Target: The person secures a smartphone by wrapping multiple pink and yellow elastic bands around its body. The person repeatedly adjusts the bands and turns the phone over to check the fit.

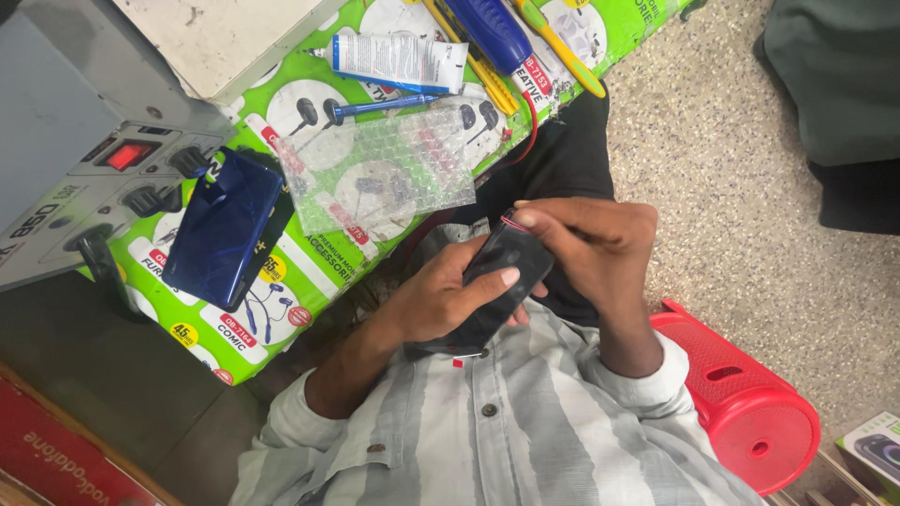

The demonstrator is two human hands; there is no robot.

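Item: black device point(502, 281), flat and phone-like, being held over the lap, near the table edge.
Left hand point(436, 300): cradling the device from below, thumb lying across its face.
Right hand point(591, 245): fingertips pinching narrowly at the device's top corner, where a thin red wire point(511, 221) is showing.
Nearby on the green printed table cover point(309, 272): blue phone back point(223, 228), bubble-wrap bag point(380, 169), glue tube point(398, 62), blue pen point(384, 106).
Risk, as judged: the wire may be tearing loose under a hard pull; the device, unsupported over the floor, may be slipping from the one cradling hand.
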